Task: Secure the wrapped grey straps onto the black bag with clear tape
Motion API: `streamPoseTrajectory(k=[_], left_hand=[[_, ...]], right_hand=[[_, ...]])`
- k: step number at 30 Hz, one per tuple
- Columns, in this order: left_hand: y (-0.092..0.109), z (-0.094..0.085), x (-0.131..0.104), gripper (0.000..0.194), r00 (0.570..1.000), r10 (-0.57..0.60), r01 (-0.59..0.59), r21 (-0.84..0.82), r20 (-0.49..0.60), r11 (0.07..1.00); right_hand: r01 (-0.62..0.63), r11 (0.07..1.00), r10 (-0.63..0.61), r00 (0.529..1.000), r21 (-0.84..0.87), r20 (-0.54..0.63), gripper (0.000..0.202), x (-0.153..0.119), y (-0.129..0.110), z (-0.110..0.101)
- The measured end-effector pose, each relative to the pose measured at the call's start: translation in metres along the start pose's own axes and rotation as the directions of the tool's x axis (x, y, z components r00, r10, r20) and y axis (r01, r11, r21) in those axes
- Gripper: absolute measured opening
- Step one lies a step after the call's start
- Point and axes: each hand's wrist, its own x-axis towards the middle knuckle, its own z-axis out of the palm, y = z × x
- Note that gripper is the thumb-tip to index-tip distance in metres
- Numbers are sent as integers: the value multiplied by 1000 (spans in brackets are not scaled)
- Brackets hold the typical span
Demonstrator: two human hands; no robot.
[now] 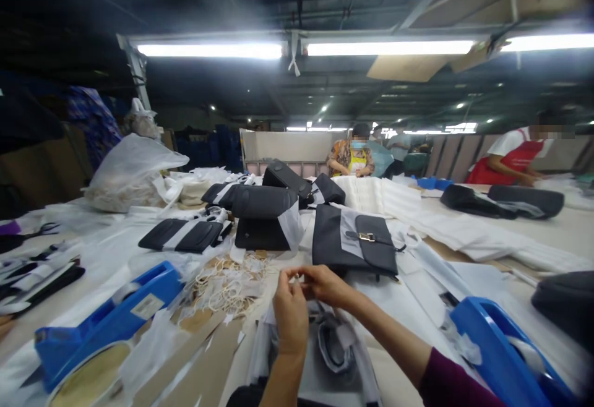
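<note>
My left hand (291, 311) and my right hand (325, 286) meet in front of me, with fingertips pinched close together. Whatever is between them is too small to make out. Directly below lies a bag (315, 388) with a greyish surface, and a coiled strap (335, 348) in clear wrap rests on it. Left of my hands is a tangled heap of pale strings (227, 286) with small tags. Just beyond my right hand sits a black bag (327, 240) with a gold buckle and white paper under its strap.
Blue tape dispensers stand at the left (111, 317) and right (503, 348). Several black bags (262, 203) and white wrapping sheets (492, 243) cover the table. Cardboard strips (195, 364) lie front left. Across the table are a person in a yellow apron (356, 164) and another in red (503, 162).
</note>
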Motion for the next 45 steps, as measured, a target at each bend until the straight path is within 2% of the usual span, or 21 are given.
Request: streamPoseTrajectory(k=[1,3,4,6,8,9,11,13,14,16,19,23,25,27,29,31,34,38,41,43,45], left_hand=[[2,0,-2,27,993,114,-117,160,29,980],[7,0,-6,33,951,295,-304,409,87,860],[8,0,-6,35,928,364,-356,473,80,805],[10,-1,-6,33,903,430,-369,530,9,764],[8,-3,-4,24,931,366,-302,525,-19,796],[7,-3,-3,16,955,297,-261,507,11,821],[3,-2,-1,8,978,181,-211,454,108,866],[0,0,-1,9,973,174,-222,397,153,891],[0,1,-1,7,970,195,-236,366,146,900],[0,3,-1,4,973,207,-230,295,106,928],[0,5,-1,9,990,118,-132,189,80,973],[-3,5,0,14,983,-33,-14,247,182,969],[-4,5,0,18,974,-72,-14,380,213,925],[-4,5,-1,20,954,-97,-82,560,283,824],[-4,5,-2,22,918,-128,-193,704,376,683],[-5,6,-4,26,880,-162,-288,772,447,567],[-7,7,-5,29,844,-206,-344,795,495,500],[-10,6,-5,27,839,-219,-320,776,499,543],[-10,5,-4,27,848,-200,-284,739,491,611],[-12,5,-2,27,866,-177,-214,667,468,713],[-14,5,2,27,901,-153,-79,499,407,863]], right_hand=[[-14,996,15,1000,85,-14,16,2,0,1],[-49,950,58,998,307,-19,27,3,3,2],[-76,905,84,996,418,-2,27,3,5,2],[-126,802,141,990,584,20,25,-3,5,0],[-144,724,181,983,674,16,26,-13,3,-4],[-148,710,185,982,688,20,27,-19,1,-6],[-173,734,163,984,657,76,30,-28,-5,-12],[-191,791,156,982,582,110,30,-33,-11,-17],[-181,822,166,983,540,76,28,-34,-13,-18],[-135,875,203,974,465,-99,26,-35,-16,-19],[-114,859,322,879,500,-353,26,-39,-11,-17],[-238,716,605,681,656,-413,33,-62,7,-16],[-284,705,649,627,651,-430,33,-78,14,-15],[-315,702,656,635,638,-408,31,-91,18,-14],[-333,693,663,643,639,-385,30,-99,18,-13],[-321,684,671,628,655,-393,30,-101,18,-14],[-280,688,681,567,669,-463,33,-100,18,-20],[-248,724,668,484,643,-565,35,-100,23,-37],[-277,752,653,445,599,-613,31,-94,29,-48],[-331,760,649,442,560,-619,23,-88,29,-53],[-389,767,642,443,511,-626,13,-82,18,-54]])
